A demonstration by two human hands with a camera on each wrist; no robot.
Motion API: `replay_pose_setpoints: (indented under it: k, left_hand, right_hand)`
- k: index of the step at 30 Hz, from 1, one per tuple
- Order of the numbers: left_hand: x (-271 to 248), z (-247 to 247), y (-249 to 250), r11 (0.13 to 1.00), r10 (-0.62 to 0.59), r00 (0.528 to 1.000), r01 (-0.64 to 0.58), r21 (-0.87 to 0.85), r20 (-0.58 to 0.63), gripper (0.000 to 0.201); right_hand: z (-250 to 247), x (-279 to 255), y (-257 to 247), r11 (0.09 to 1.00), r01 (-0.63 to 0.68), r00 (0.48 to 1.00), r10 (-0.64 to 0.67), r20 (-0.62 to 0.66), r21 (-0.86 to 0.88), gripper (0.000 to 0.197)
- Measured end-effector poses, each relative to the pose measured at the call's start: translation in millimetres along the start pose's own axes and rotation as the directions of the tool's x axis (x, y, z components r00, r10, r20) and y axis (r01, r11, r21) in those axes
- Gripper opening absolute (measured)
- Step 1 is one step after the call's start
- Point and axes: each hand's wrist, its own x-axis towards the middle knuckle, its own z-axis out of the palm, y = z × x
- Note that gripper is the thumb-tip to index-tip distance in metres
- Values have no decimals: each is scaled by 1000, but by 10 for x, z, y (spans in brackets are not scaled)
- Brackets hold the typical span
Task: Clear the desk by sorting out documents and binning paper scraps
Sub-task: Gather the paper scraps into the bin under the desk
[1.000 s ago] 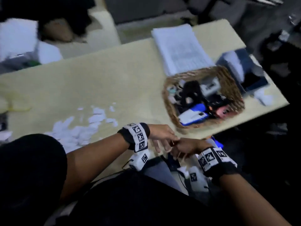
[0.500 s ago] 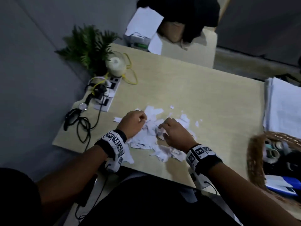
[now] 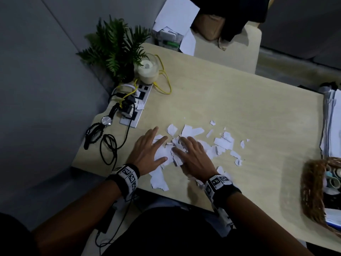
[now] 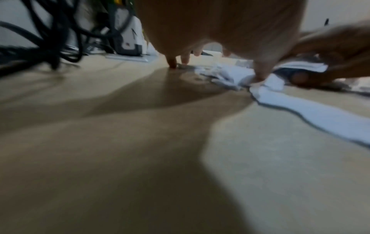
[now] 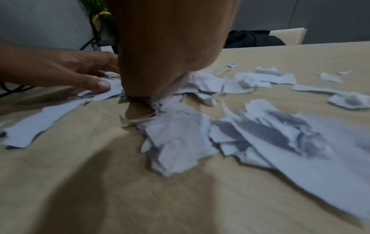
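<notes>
A: Two hands lie on the worktop (image 3: 230,100) in the head view, left hand (image 3: 147,150) and right hand (image 3: 193,156), fingers spread wide and flat on the paper scraps (image 3: 223,143). More scraps trail beyond the right fingertips; a document stack (image 3: 332,124) sits far right of them.

B: And the left wrist view?

A: Blurred; straight fingertips (image 4: 172,63) touch the worktop, scraps beside the thumb.

B: Right wrist?

A: The palm presses scraps; others lie right of the fingers.
</notes>
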Motion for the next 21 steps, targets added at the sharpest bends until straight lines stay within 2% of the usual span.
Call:
replay_pose_setpoints:
  k: [3, 6, 10, 13, 16, 19, 21]
  left_hand:
    - [205, 88, 44, 998, 15, 1000, -16, -63, -15, 55]
    - [402, 129, 123, 987, 90, 986, -107, -119, -137, 42]
    - [618, 44, 211, 980, 30, 981, -65, -186, -189, 39]
    - [738, -9, 238, 983, 4, 990, -31, -182, -143, 43]
    - [822, -40, 236, 993, -12, 996, 0, -121, -93, 57]
    - [889, -153, 274, 985, -29, 996, 14, -171, -84, 45]
    - [965, -229, 303, 969, -47, 992, 16, -248, -119, 35]
  right_hand:
    - [-84, -64, 65, 1000, -19, 995, 18, -99, -11, 38]
    - [-102, -95, 176, 999, -31, 991, 26, -132, -34, 32]
    - [-189, -117, 303, 998, -50, 979, 43, -201, -30, 27]
    - [-323, -128, 339, 991, -133, 963, 133, -234, 19, 25]
    - [-473, -132, 382, 966, -209, 944, 240, -227, 153, 30]
    - [-637, -153, 448, 906, -328, 895, 389, -218, 268, 40]
    - [-744, -182, 513, 845, -359, 839, 478, -260, 396, 30]
